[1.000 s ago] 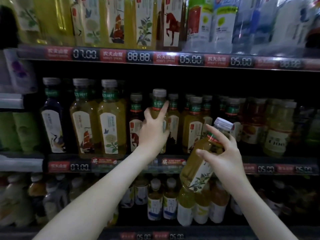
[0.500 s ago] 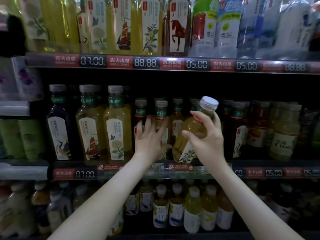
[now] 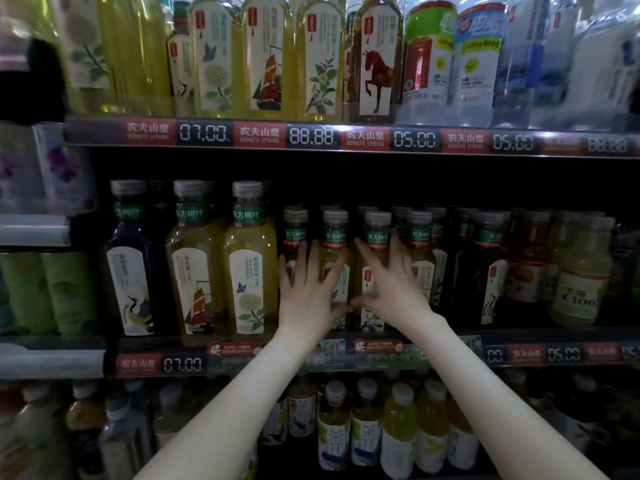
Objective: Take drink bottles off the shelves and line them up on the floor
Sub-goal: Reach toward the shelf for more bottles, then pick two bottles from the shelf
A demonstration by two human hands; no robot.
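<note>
**Both hands flat on small teas, mid shelf**

L hand [image 3: 311, 292] & R hand [image 3: 394, 289]: fingers straight & spread, laid on the fronts of the small tea bottles [image 3: 334, 237], nothing clasped. These stand directly above the mid-shelf price strip [image 3: 180, 363]. Thumb tips meet just above the strip. Each hand lies across approx 2 bottles, so their labels are mostly hidden.

Counts above the strip:
- 3 big bottles [image 3: 194, 271] over its left end: 1 dark, 2 yellow (ship label, flower label). The flower one is just beside the L hand's outer finger.
- Small teas: 5 green-collar caps clear in the front row. More rows sit behind, too dark to count.
- Juice bottles [image 3: 581, 278] over the right end, orange & yellow, approx 3, blurred.

Well above the strip:
- Upper rail [image 3: 311, 135] w/ 5 price displays: 07.00, 88.88, 05.00, 05.00, 88.88.
- Tall bottles [image 3: 266, 57] on it. 4 labels are clear (flower, ship, bird, horse), plus 1 crane label half hidden.
- To the right come 2 w/ green & blue labels, then clear ones too blurred to count.

Below the strip: lower-shelf bottles [image 3: 367, 427], 4 white caps clear between the forearms. Others are blurred or blocked by the arms, which also cross the strip's middle.

Left of the strip: 2 green rolls [image 3: 48, 289], w/ purple-print packs [image 3: 59, 171] above them.
</note>
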